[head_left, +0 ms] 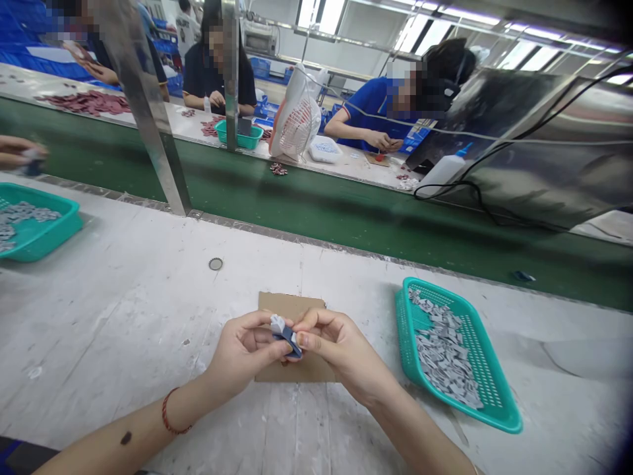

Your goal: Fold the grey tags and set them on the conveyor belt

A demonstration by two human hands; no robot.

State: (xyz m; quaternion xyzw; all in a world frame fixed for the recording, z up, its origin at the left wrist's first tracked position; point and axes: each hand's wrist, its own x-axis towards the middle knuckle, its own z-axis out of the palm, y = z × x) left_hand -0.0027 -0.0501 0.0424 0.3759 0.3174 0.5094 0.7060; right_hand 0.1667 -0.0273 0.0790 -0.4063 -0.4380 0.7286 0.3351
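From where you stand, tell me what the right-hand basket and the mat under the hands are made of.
Basket: probably moulded plastic, slightly glossy teal, with a perforated lattice wall. Mat: likely cardboard, matte plain brown with a rough-cut edge.

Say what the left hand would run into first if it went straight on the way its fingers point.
Most likely the right hand, whose fingers face those of the left hand across the small blue-and-white piece they both hold. Exact depth is unclear.
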